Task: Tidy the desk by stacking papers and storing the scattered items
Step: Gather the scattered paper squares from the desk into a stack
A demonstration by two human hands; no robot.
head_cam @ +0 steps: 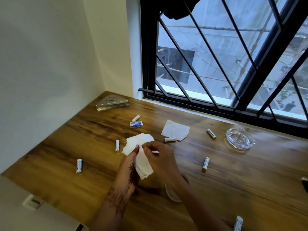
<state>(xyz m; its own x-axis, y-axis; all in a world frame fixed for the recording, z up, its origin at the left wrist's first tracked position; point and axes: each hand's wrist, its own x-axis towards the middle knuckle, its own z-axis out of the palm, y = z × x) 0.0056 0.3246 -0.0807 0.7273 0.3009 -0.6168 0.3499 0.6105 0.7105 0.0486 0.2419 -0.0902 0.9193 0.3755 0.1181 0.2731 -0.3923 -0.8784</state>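
Observation:
A loose stack of white papers (pixel 138 142) is held over the middle of the wooden desk (pixel 233 177). My left hand (pixel 129 170) grips the stack from below and my right hand (pixel 160 157) pinches its top sheets. Another white paper (pixel 175 130) lies flat farther back, apart from my hands. Several white batteries are scattered around: one (pixel 79 165) at the left, one (pixel 117 145) beside the stack, one (pixel 170 139) on the flat paper's edge, one (pixel 205 164) to the right.
A clear glass ashtray (pixel 240 138) sits at the right near the barred window (pixel 216 64). A small blue-and-white box (pixel 136 124) and a metal triangular holder (pixel 112 103) lie at the back left. A round clear lid or cup (pixel 171 192) shows under my right wrist.

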